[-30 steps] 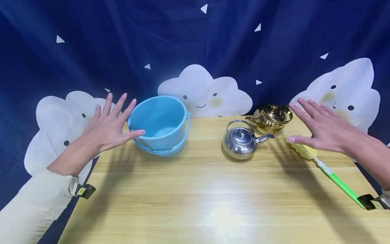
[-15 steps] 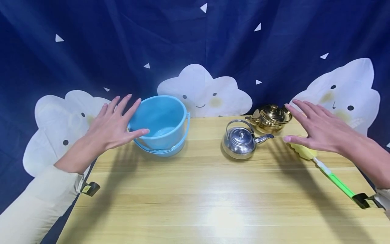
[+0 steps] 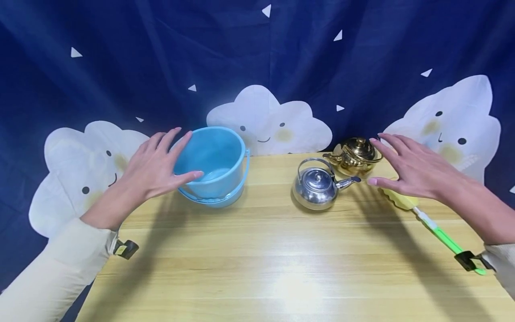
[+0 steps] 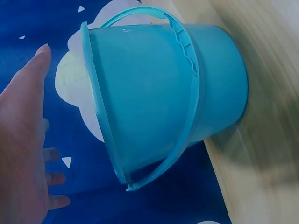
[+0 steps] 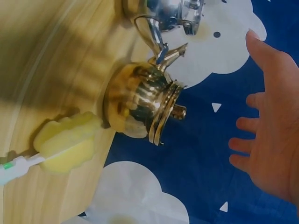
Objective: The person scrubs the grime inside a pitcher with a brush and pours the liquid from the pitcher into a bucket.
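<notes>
My left hand hovers with spread fingers at the left side of a light-blue plastic bucket, overlapping its rim in the head view. In the left wrist view the hand is apart from the bucket, whose handle hangs down along its wall. My right hand, fingers extended and holding nothing, is above a sponge brush with a yellow head and green handle. Just left of that hand stands a gold-coloured teapot. A silver teapot with an upright handle stands in front and to the left of it.
Everything stands on a light wooden table. Behind its back edge hangs a dark-blue curtain printed with white clouds and triangles. The brush's green handle slants toward the front right, partly under the right wrist's black camera strap.
Both hands have drifted inward: the left one to the right, further over the bucket's rim, the right one slightly left toward the gold teapot. The bucket, teapots and brush stay in place.
</notes>
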Demonstrator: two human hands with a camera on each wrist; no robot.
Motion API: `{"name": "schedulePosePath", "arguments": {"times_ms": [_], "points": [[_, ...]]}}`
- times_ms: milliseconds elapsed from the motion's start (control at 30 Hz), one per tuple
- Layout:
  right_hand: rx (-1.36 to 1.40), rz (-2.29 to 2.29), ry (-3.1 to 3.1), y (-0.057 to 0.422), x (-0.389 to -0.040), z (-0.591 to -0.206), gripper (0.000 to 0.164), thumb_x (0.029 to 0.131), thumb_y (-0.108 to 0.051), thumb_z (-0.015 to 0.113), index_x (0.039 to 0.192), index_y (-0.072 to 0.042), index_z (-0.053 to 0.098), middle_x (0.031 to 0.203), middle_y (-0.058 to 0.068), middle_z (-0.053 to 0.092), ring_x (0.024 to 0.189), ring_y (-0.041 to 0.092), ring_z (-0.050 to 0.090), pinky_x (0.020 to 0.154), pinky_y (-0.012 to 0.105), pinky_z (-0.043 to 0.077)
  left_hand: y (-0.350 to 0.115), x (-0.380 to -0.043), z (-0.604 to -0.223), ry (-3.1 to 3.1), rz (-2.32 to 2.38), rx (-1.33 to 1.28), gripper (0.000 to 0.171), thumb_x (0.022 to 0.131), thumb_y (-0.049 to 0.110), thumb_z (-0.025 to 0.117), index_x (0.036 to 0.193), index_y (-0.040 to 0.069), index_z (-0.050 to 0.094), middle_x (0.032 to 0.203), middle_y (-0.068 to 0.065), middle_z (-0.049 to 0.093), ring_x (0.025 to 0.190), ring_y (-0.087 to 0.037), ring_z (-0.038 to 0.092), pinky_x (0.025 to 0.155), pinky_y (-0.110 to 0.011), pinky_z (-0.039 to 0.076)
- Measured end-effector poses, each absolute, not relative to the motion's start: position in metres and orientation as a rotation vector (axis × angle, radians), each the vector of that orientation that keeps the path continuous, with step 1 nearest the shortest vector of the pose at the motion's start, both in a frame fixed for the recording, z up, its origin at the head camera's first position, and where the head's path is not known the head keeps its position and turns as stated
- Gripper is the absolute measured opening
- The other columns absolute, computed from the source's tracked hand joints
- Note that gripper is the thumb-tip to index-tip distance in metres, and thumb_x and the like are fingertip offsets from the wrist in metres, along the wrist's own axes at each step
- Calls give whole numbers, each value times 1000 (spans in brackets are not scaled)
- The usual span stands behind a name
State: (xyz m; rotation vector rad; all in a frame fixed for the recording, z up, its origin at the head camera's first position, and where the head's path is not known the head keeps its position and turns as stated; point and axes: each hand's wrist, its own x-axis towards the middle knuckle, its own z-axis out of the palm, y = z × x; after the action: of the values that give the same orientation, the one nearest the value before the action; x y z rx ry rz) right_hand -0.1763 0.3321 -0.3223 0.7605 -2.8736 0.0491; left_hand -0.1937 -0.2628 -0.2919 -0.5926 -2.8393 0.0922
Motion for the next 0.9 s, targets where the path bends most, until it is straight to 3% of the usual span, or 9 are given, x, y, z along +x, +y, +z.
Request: {"name": "schedulePosePath", "arguments": {"times_ms": [333, 667, 900], "points": [[728, 16, -2945, 326, -178, -325, 100, 90, -63, 68, 166, -16, 23, 165, 23, 33, 143, 52, 37, 104, 77, 38, -253, -195, -291, -2828, 92, -603, 100, 85, 81, 56, 164, 27, 28, 163, -17, 37, 138, -46, 42, 107, -67, 41], [744, 62, -2984, 319, -183, -331, 94, 92, -60, 68, 164, -13, 29, 163, 24, 35, 144, 52, 37, 114, 71, 32, -244, -195, -292, -2843, 98, -605, 99, 85, 83, 54, 161, 23, 35, 160, -18, 41, 136, -43, 45, 102, -64, 44], [746, 67, -2991, 317, -186, -336, 90, 92, -59, 67, 161, -12, 34, 161, 23, 39, 143, 52, 39, 111, 72, 37, -237, -196, -295, -2835, 95, -616, 99, 84, 85, 53, 159, 22, 39, 159, -16, 44, 135, -41, 47, 99, -60, 44]]}}
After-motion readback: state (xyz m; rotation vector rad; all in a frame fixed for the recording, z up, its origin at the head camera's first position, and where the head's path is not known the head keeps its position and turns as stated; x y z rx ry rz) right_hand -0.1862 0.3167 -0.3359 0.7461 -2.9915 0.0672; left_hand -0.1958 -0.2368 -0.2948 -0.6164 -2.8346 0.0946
